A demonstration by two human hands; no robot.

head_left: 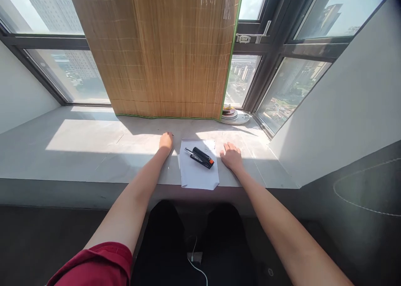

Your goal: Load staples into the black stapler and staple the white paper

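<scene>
the tool [203, 155] lay on the paper [199, 177], between my left hand [166, 140] and my right hand [231, 154]. its long axis ran obliquely: the metal tip [189, 151] pointed away from me and toward my left, while the orange end [211, 161] sat nearer me, toward my right. neither hand touched it; my right, just beside the paper, was the closer of the two.

my left hand was curled into a loose fist on the sill [78, 164]; whether it enclosed anything, i could not tell. my right hand rested palm down, its fingers slightly bent and relaxed, grasping nothing that showed.

the paper's near edge reached the sill's front edge, above my knees [166, 219], so room toward me was short. the broader room lay leftward along the sill. on the far side, the blind [169, 68] hung at the back, and the plates [230, 113] beside its lower right corner limited reach in that direction.
</scene>
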